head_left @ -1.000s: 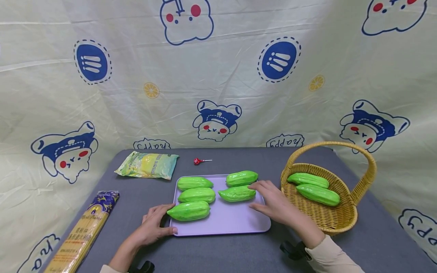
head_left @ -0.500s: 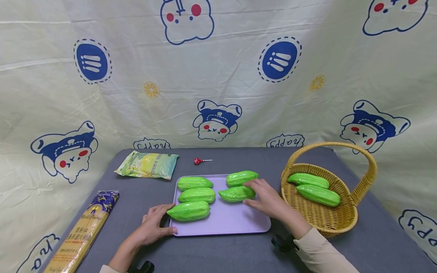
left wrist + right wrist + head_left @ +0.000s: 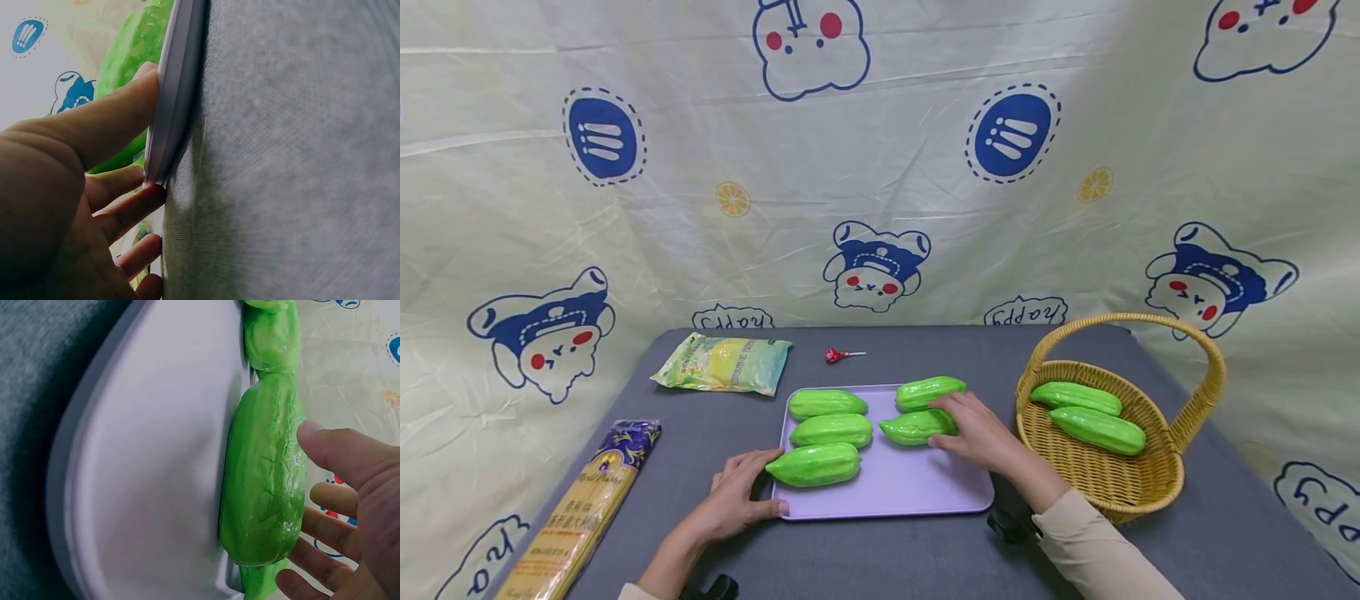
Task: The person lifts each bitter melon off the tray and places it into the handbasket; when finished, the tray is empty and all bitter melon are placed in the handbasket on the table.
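A lilac tray (image 3: 917,490) carries several green ridged gourds, with a column of three on the left and two on the right. My left hand (image 3: 733,493) holds the tray's near left corner; in the left wrist view its thumb laps over the rim (image 3: 167,119) and the fingertips meet the edge below. Over the nearer right-hand gourd (image 3: 906,428) hangs my right hand (image 3: 976,429), thumb and fingers spread. From the right wrist, the thumb reaches this gourd's upper side (image 3: 262,481), while the fingers lie partly behind it. Whether they press on it I cannot tell.
To the right stands a wicker basket (image 3: 1120,482) with a tall handle, two gourds (image 3: 1097,430) inside. A yellow-green packet (image 3: 722,363) and a red lollipop (image 3: 832,356) lie at the back. A long noodle-like packet (image 3: 583,508) lies at left.
My right hand has shifted leftward, further over the nearer right-hand gourd, covering more of its right end. The left hand and the tray stay where they were.
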Demonstrator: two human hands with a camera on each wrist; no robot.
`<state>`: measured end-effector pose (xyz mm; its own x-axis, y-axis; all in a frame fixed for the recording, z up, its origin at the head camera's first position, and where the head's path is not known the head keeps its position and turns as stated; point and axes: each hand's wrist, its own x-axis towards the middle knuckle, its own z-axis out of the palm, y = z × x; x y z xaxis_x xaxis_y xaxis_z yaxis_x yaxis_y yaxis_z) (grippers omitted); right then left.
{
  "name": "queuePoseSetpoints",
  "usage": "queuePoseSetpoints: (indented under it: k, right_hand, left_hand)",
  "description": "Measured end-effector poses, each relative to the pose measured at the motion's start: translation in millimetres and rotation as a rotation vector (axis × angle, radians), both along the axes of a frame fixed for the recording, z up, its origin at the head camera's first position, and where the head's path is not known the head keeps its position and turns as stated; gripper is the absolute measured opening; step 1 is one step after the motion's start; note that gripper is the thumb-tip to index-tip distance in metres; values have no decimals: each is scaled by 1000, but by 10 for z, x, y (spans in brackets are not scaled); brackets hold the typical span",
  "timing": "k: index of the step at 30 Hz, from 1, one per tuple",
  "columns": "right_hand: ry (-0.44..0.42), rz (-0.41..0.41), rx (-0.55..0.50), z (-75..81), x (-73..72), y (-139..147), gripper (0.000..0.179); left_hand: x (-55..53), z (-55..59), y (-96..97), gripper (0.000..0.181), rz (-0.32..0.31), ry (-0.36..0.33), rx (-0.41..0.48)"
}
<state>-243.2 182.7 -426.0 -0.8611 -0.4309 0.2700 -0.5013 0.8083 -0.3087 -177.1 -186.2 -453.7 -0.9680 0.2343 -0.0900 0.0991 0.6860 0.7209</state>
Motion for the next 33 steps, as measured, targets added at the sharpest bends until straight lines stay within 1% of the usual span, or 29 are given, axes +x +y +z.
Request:
queuePoseSetpoints:
  k: [4,11,20,29,33]
  right_hand:
    - [-29,4,1,-15,-29,-14,51]
    - [-30,5,-1,-55,-63,-28,49]
    - [-47,2,0,-67,-86,-53,46]
    - [-38,11,-5,-90,-92,-80,45]
    - [-48,-2,-7,-94,-99,-91,42]
  left_hand:
    - [0,-5,-1,79,4,-9,-1]
    - [2,-9,0,79,4,-11,3]
    - [0,-19,-7,80,4,-7,-4]
    - [-8,-46,-10,80,-10,33,9]
    - [-7,-47,-11,80,-12,41,11]
